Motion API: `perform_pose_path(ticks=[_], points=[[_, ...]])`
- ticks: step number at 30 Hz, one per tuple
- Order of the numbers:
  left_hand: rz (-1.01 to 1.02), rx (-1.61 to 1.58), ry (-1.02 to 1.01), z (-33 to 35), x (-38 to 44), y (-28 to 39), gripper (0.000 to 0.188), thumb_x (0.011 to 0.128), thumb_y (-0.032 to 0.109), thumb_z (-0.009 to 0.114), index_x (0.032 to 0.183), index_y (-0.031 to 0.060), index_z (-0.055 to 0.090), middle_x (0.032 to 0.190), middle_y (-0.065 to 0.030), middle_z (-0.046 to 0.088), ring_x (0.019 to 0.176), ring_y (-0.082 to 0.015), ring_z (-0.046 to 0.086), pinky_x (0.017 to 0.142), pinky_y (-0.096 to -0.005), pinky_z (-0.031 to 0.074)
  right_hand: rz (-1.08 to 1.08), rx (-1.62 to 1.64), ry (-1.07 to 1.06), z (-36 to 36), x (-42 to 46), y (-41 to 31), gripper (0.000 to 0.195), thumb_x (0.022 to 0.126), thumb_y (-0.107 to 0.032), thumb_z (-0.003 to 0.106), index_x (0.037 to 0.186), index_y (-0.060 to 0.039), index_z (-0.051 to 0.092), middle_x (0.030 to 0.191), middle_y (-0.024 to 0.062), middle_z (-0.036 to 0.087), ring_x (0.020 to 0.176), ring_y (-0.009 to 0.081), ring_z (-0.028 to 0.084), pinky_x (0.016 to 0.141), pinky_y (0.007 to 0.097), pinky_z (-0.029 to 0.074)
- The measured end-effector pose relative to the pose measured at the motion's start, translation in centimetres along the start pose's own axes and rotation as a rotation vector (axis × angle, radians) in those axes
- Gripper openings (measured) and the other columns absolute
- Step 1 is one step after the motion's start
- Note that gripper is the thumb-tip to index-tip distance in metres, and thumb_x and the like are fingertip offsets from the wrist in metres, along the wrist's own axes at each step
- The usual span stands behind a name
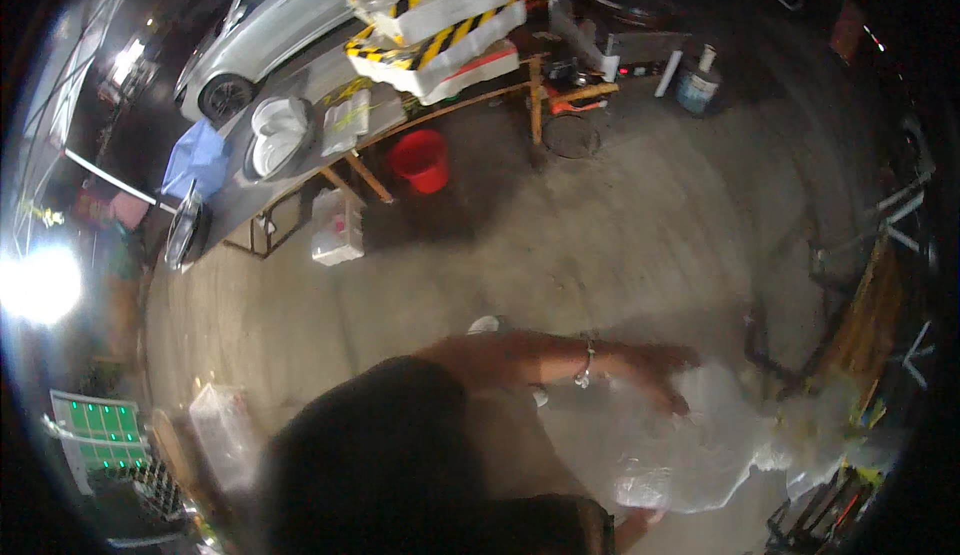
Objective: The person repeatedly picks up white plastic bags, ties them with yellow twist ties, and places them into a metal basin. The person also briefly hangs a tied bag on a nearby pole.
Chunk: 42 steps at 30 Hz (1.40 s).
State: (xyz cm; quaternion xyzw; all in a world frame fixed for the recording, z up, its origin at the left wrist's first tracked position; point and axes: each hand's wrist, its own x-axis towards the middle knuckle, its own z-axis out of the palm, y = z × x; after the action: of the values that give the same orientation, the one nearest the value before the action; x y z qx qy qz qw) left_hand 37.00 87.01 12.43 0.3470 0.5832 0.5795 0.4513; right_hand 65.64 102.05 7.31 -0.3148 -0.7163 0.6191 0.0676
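A large translucent plastic bag or sheet [712, 435] spreads out before me, with a crinkled, shiny patch near its lower edge. My left hand [664, 379], with a bracelet on the wrist, reaches over its upper edge. The thumb and fingers of that hand are apart at the plastic; blur hides whether they pinch it. My right hand [641, 521] shows only in part at the bottom, its fingers against the plastic's lower edge. Whether it grips the plastic is not clear. My dark sleeve and body cover much of the lower middle.
A long table [300, 169] bears white foam boxes [442, 45], white bowls [277, 135] and a blue bag [196, 157]. Below it stand a red bucket [420, 161] and a white container [337, 229]. A silver car [300, 22] is behind. Racks [817, 506] stand at lower right.
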Motion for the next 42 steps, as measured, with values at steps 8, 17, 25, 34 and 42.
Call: perform_pose_path(ticks=[8,17,25,34,42], points=[[0.121,0.01,0.123,-6.6,-9.6,-10.0,0.044,0.086,0.032,0.068,0.114,0.0024,0.052,0.091,-0.0065,0.059,0.08,-0.0167,0.058,0.074,-0.0326,0.049,0.059,-0.233,0.011,8.4,5.1,2.2,0.069,0.075,-0.048,0.07,0.122,-0.0019,0.048,0.113,0.0115,0.051,0.098,0.0223,0.048,0.08,0.039,0.04],[0.145,0.931,0.408,-19.7,-35.7,-22.7,0.015,0.089,0.021,0.057,0.087,0.0093,0.066,0.092,-0.0054,0.064,0.089,-0.0219,0.061,0.076,-0.0357,0.049,0.191,-0.563,-0.254,21.4,8.4,10.1,0.052,0.081,-0.039,0.066,0.115,-0.0019,0.052,0.101,0.0127,0.055,0.082,0.0212,0.051,0.067,0.0381,0.043],[-0.543,0.236,1.024,-23.0,-52.4,-31.7,0.029,0.087,0.033,0.061,0.106,0.0112,0.068,0.111,-0.0069,0.066,0.099,-0.0258,0.062,0.087,-0.0369,0.05,-0.108,-0.828,-0.726,29.6,18.4,13.8,0.038,0.086,-0.031,0.063,0.109,-0.0019,0.056,0.09,0.0138,0.058,0.068,0.0203,0.054,0.056,0.0374,0.046],[-0.392,-0.51,1.537,-20.0,-57.8,-23.1,0.027,0.09,0.018,0.061,0.112,0.0014,0.063,0.096,-0.0085,0.066,0.085,-0.017,0.063,0.074,-0.0313,0.053,-0.835,-1.168,-1.111,47.3,33.3,5.8,0.024,0.088,-0.016,0.063,0.105,0.0005,0.062,0.088,0.0117,0.064,0.066,0.0196,0.06,0.054,0.0293,0.047],[-0.215,-0.928,1.883,-18.3,-59.9,-24.8,0.032,0.092,0.026,0.061,0.113,0.001,0.059,0.099,-0.0117,0.063,0.089,-0.0193,0.063,0.076,-0.0307,0.053,0.408,-0.476,-1.048,65.1,33.2,0.3,0.024,0.088,-0.016,0.063,0.108,-0.0024,0.063,0.089,0.0075,0.067,0.073,0.0146,0.063,0.064,0.0273,0.051]])
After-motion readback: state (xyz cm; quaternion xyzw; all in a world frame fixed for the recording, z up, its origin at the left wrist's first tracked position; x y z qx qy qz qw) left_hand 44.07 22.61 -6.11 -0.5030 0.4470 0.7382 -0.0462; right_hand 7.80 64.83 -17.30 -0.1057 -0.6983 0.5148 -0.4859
